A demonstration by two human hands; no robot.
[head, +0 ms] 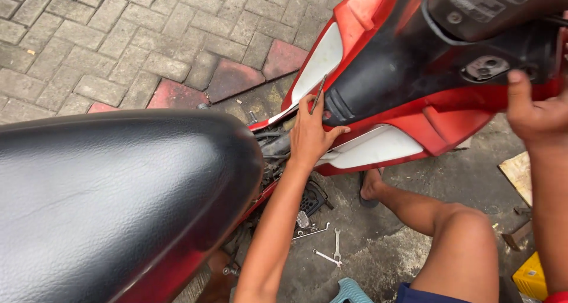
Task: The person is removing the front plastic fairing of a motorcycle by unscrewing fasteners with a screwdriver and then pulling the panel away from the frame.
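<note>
Pinching thin grey metal tool (318, 94) in my left hand (309, 136) at red-and-white plastic motorcycle tail panel (414, 122) front edge; my right hand (535, 115) fingers clamped on its rear edge

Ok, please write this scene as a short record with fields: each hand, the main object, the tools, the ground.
left hand: on the red and white body panel, holding a thin metal tool
right hand: gripping the panel's far edge, thumb on top
main object: motorcycle with black seat lifted open
tools: wrenches lying on the ground
ground: grey paving bricks, stained concrete under the bike
</note>
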